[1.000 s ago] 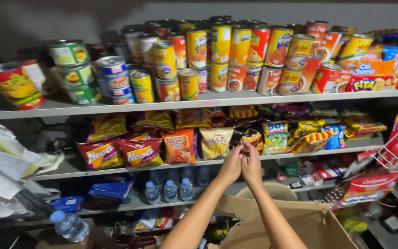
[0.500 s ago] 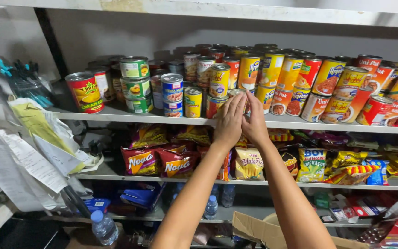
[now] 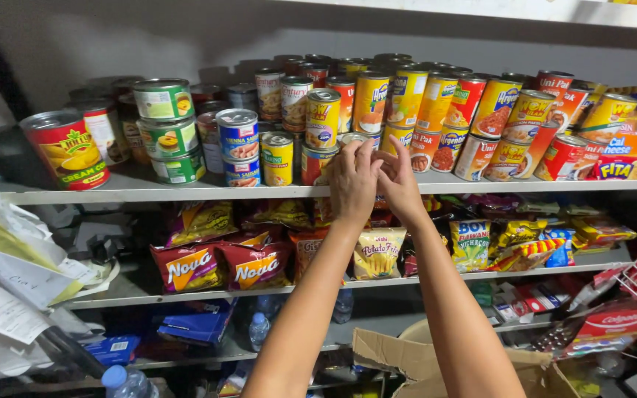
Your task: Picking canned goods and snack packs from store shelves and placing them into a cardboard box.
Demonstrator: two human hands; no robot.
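Both hands are up at the grey metal top shelf (image 3: 186,193), pressed side by side: the left hand (image 3: 353,180) and right hand (image 3: 399,184) curl around a small silver-lidded tin (image 3: 353,138) among stacked yellow and red cans (image 3: 436,103). The fingers hide the tin's label, so I cannot tell how firm the grip is. Red snack bags (image 3: 219,267) fill the shelf below; a brown cardboard box (image 3: 399,354) is cut off at the bottom.

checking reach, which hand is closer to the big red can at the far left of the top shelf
Left. The left hand is on the side toward the red can, though well apart from it; the right hand is just beyond it.
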